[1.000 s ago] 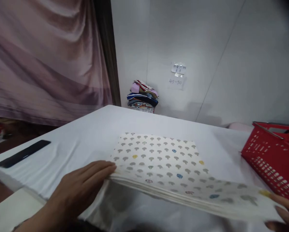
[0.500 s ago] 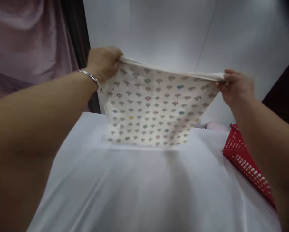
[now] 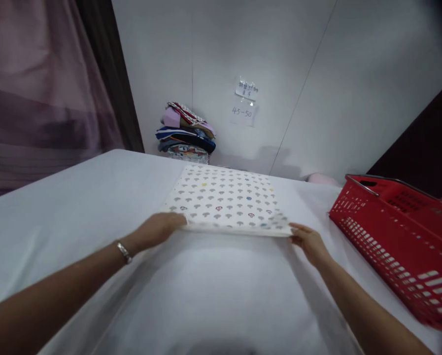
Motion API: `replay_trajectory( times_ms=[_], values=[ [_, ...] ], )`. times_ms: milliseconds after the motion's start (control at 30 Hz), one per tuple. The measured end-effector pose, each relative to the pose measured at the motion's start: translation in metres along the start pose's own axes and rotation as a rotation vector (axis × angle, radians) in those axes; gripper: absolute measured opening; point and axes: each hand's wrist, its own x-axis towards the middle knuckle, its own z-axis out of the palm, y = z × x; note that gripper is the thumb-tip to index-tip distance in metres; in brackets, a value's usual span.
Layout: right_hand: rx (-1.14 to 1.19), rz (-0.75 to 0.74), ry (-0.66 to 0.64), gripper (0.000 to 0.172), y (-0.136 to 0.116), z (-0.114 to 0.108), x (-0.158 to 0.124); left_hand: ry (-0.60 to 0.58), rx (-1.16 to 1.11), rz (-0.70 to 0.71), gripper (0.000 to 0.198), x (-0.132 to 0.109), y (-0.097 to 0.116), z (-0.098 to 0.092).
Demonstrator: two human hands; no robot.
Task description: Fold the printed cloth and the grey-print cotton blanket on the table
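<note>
A white cloth (image 3: pixel 228 197) printed with small grey, red, blue and yellow mushroom-like figures lies spread toward the far side of the white-covered table. Its near edge is lifted a little and stretched between both hands. My left hand (image 3: pixel 165 227), with a silver bracelet at the wrist, is closed on the near left corner. At the near right corner my right hand (image 3: pixel 309 241) pinches the edge between thumb and fingers. Whether the cloth is a garment or a plain piece of fabric cannot be made out.
To the right stands a red plastic basket (image 3: pixel 394 236) with a metal handle. A stack of folded clothes (image 3: pixel 187 133) rises beyond the table's far edge. Paper notes (image 3: pixel 245 111) hang on the grey wall. A pinkish curtain (image 3: pixel 47 84) hangs at the left.
Both hands have come down and nearer with the cloth, which hung upright before and now lies mostly flat on the table. The clothes stack and wall notes have come into view.
</note>
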Motion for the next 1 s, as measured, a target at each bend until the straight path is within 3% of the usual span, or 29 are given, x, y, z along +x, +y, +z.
replay_trajectory(
  times_ms=[100, 233, 400, 533, 633, 767, 833, 900, 1000],
  values=[
    [0.03, 0.09, 0.034, 0.028, 0.038, -0.009, -0.019, 0.03, -0.076, -0.012, 0.034, -0.027, 0.016, 0.036],
    [0.1, 0.024, 0.011, 0.031, 0.033, -0.018, -0.043, 0.155, -0.075, -0.065, 0.033, -0.044, 0.022, 0.032],
    [-0.051, 0.167, 0.036, 0.027, 0.038, -0.023, -0.058, 0.051, -0.069, -0.046, 0.032, -0.061, 0.035, 0.034],
    [-0.271, 0.121, 0.053, 0.028, 0.052, -0.022, -0.059, 0.034, -0.034, -0.082, 0.032, -0.066, 0.05, 0.043],
    [-0.591, -0.042, 0.08, 0.028, 0.054, -0.021, -0.063, 0.04, 0.004, -0.114, 0.032, -0.064, 0.06, 0.046],
    [-1.136, -0.502, 0.121, 0.021, 0.053, -0.02, -0.072, 0.072, -0.035, -0.1, 0.037, -0.053, 0.08, 0.052],
    [-1.266, -0.695, 0.102, 0.022, 0.052, -0.014, -0.076, 0.072, -0.093, -0.074, 0.033, -0.044, 0.093, 0.057],
    [-1.267, -0.828, -0.007, 0.024, 0.049, -0.002, -0.077, 0.066, -0.153, -0.043, 0.027, -0.032, 0.105, 0.062],
    [-1.178, -0.892, -0.317, 0.024, 0.044, 0.025, -0.075, 0.058, -0.217, 0.001, 0.022, -0.011, 0.124, 0.067]
  ],
)
